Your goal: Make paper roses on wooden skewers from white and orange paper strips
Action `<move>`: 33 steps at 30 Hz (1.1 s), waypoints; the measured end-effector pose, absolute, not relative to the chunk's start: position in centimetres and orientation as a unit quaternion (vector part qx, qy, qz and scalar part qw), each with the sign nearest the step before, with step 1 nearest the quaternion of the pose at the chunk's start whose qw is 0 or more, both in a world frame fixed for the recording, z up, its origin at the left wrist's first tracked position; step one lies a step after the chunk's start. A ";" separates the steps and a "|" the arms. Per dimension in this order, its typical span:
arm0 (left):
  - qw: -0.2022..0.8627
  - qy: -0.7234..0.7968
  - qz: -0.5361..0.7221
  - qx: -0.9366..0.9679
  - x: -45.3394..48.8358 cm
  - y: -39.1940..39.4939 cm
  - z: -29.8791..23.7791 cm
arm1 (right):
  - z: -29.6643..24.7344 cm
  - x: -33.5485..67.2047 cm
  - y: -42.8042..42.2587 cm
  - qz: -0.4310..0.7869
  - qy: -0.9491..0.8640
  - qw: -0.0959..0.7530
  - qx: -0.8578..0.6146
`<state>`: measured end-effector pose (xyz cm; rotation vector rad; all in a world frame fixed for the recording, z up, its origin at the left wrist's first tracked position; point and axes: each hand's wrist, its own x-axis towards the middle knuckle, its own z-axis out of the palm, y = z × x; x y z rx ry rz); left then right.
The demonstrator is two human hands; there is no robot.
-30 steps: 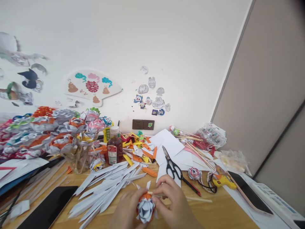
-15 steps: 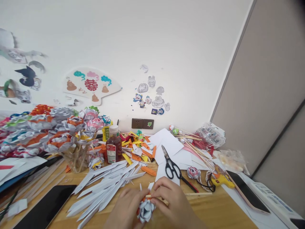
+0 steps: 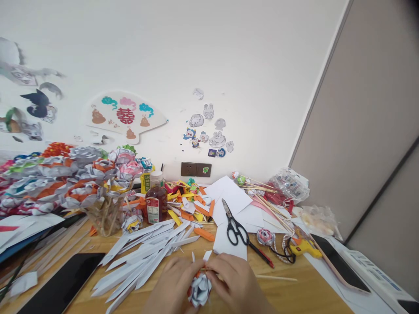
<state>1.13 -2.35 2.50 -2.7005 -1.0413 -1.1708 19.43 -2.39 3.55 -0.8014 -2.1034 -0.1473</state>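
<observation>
At the bottom middle of the view, both my hands close round a small paper flower [image 3: 200, 290] of white printed paper with orange edges. My left hand [image 3: 173, 287] cups its left side, fingers curled. My right hand [image 3: 236, 284] pinches the top right of the flower, where a thin wooden stick [image 3: 278, 278] runs out to the right across the table. White folded paper strips [image 3: 147, 253] lie just left of my hands.
Black scissors [image 3: 236, 226] lie behind my hands. A yellow glue gun [image 3: 304, 247] sits at right, a brown bottle [image 3: 156, 204] and a jar of paper flowers [image 3: 104, 209] at left. A dark tablet [image 3: 62, 283] lies front left, coloured scraps [image 3: 190, 205] behind.
My hands and the flower have sunk slightly lower in view and drawn closer together. The fingers have shifted on the flower. The view tilted a little.
</observation>
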 end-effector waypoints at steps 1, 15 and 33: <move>0.011 -0.332 -0.374 -0.866 1.1 -2.4 2.5 | 3.5 19.5 -2.4 -0.064 -0.848 0.413 -0.327; 0.028 -0.338 -0.361 -0.868 0.9 -2.0 1.6 | 3.6 19.8 -1.9 -0.248 -0.871 0.335 -0.261; 0.060 -0.340 -0.352 -0.870 0.8 -2.3 2.0 | 3.5 19.7 -2.1 -0.228 -0.863 0.347 -0.287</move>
